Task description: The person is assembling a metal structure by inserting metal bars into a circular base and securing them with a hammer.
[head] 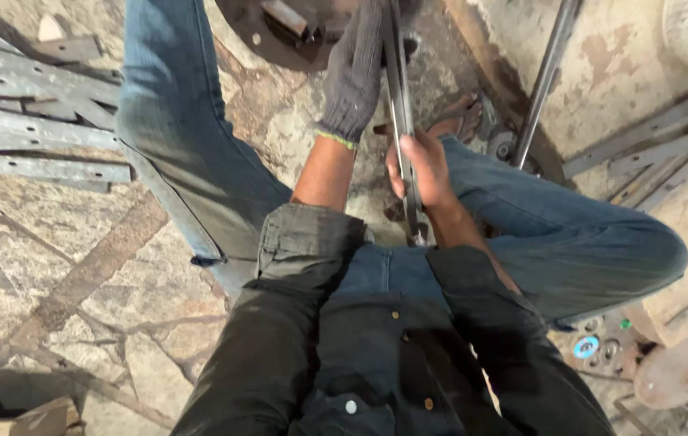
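You sit on the stone floor and both your hands hold one long metal bar.

Your left hand (357, 69) wears a grey knit glove and is wrapped around the metal bar (399, 105) up near 12 o'clock. Your right hand (418, 168) is bare and is closed tight on the same bar, just below the glove, close to the middle. The two hands are near each other but do not touch. The bar runs from 12 o'clock down between your knees and ends close to your lap. A foot in a sandal (458, 119) rests just right of the bar. A pile of flat metal strips (33, 121) lies at 10 o'clock. A thin steel rod (544, 81) leans at 1 o'clock. Small round discs (585, 347) lie at 4 o'clock.
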